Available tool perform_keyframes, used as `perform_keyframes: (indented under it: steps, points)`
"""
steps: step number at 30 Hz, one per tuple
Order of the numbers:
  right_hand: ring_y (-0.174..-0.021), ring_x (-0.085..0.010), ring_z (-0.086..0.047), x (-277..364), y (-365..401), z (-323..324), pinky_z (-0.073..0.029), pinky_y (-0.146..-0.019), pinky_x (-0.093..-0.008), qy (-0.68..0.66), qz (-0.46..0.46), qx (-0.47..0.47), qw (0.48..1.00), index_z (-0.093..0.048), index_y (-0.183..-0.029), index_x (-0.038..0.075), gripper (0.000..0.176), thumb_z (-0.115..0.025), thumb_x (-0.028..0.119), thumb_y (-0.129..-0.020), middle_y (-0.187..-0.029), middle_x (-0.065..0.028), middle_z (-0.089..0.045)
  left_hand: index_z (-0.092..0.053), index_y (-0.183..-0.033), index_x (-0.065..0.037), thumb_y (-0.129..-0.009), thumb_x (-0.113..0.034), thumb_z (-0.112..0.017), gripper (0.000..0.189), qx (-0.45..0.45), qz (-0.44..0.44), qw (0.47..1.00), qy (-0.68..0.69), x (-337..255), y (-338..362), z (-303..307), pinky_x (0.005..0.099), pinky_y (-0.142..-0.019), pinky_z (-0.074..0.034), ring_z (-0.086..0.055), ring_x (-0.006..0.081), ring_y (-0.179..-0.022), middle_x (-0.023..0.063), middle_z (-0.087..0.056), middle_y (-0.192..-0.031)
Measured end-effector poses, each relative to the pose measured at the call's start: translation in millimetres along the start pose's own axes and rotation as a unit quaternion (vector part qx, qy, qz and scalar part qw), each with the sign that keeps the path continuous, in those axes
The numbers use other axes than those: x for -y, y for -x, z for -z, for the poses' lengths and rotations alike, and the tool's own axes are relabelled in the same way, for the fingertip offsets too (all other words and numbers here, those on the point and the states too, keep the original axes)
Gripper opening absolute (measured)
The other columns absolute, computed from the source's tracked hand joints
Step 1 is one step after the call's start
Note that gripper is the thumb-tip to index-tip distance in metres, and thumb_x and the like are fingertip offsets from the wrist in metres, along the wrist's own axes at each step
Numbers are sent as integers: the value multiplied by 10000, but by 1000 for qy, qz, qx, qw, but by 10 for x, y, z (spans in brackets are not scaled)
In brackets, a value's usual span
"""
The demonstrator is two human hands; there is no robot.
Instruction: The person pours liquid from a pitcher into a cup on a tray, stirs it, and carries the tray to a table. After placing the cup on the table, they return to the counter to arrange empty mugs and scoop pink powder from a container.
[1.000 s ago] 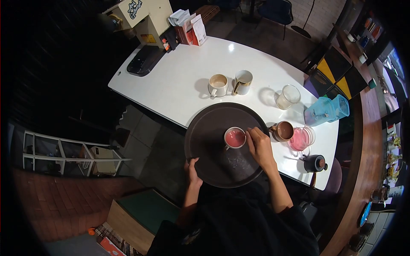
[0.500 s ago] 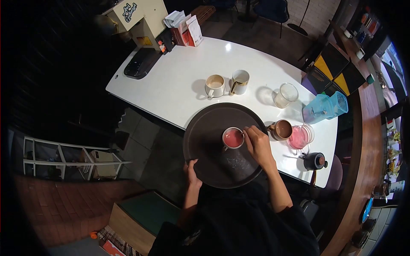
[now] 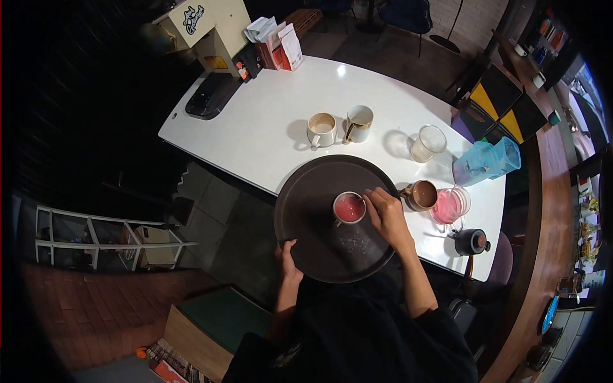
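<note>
My left hand [image 3: 289,263] grips the lower left edge of a round dark brown tray [image 3: 306,191], its thumb on the rim. On the tray stands a cup [image 3: 349,208] of pink liquid, its handle toward the lower left. The fingers of my right hand [image 3: 385,216] are closed at the cup's right rim; whether they also pinch something thin there I cannot make out. Just right of this hand, a brown mug [image 3: 422,194] with brown contents stands on the white table [image 3: 249,134]. The tray overlaps the table's near edge in view.
Beyond the tray stand a cream mug [image 3: 322,129] and a white mug [image 3: 359,123]. Rightward are a clear glass [image 3: 428,143], blue pitchers [image 3: 477,165], a glass vessel with pink liquid [image 3: 447,205] and a small black pot [image 3: 470,242]. Papers [image 3: 278,45] stand at the far edge.
The glints on the pink liquid have shifted. The tray, the cup and both hands stay almost where they were.
</note>
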State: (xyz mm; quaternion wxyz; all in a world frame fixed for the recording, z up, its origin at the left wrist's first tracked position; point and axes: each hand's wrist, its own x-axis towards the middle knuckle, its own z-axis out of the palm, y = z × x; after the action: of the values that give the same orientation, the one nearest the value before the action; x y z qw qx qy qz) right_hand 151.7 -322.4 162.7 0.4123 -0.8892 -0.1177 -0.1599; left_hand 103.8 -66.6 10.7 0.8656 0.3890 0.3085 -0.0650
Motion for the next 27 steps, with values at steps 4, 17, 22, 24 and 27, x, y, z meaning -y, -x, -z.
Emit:
perform_keyframes:
  steps: [4, 17, 22, 24, 27]
  points:
    - [-671, -341, -576, 17, 14, -2, -453, -605, -377, -35, 20, 22, 999, -629, -961, -67, 129, -573, -7, -862, -784, -179, -562, -542, -1131, -7, -803, -153, -579, 362, 0, -11, 1000, -19, 37, -44, 59, 386, -836, -506, -598, 260, -974, 119, -591, -1058]
    - [-706, -352, -585, 21, 14, 1, -454, -620, -372, -39, 13, 8, 999, -622, -950, -72, 119, -573, -13, -859, -781, -185, -563, -548, -1108, -9, -803, -106, -578, 321, -17, 6, 1000, -8, -63, 62, -74, 374, -816, -501, -593, 254, -956, 115, -588, -1035]
    - [-707, -355, -583, 2, 28, 91, -456, -639, -383, -5, 0, 35, 999, -623, -946, -66, 121, -572, 3, -861, -787, -187, -568, -547, -1108, -7, -805, -106, -573, 320, -12, -5, 1000, -4, -20, 19, -27, 366, -809, -505, -599, 246, -937, 111, -589, -1028]
    - [-703, -355, -581, -6, 7, 54, -454, -638, -385, -7, -2, 17, 1000, -622, -941, -66, 117, -572, 3, -861, -784, -187, -566, -548, -1109, -8, -806, -106, -572, 319, -4, -10, 1000, -5, -17, 32, -37, 363, -807, -505, -601, 243, -932, 110, -590, -1028]
    - [-695, -352, -578, 29, -20, -18, -449, -627, -387, -25, 6, -2, 1000, -620, -932, -65, 107, -571, -1, -862, -774, -185, -560, -551, -1105, -7, -806, -104, -571, 315, -20, -22, 999, -12, -47, 65, -92, 357, -800, -508, -602, 238, -926, 108, -591, -1022]
